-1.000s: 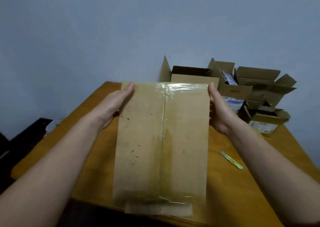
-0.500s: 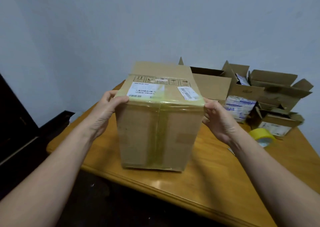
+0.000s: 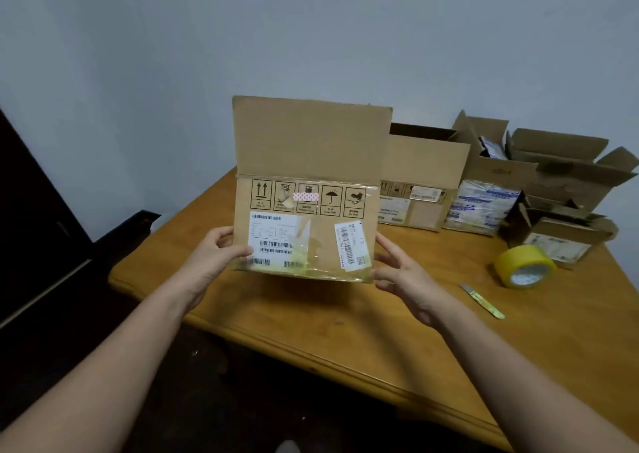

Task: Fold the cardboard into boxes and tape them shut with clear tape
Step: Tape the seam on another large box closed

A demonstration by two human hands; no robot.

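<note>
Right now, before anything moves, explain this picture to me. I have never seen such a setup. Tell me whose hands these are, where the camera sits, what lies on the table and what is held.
There is no machine here. A person works with bare hands, and the single picture comes from a camera worn on their head, looking forward and down.

The left hand grips the lower left corner of a cardboard box, with the thumb on its labelled face. The right hand has open fingers at the box's lower right corner. The box's upper flap stands up.

Below it is a wooden table. To the right on the table lie a roll of yellowish tape and a slim green tool, perhaps a cutter. Several open boxes stand at the back.
</note>
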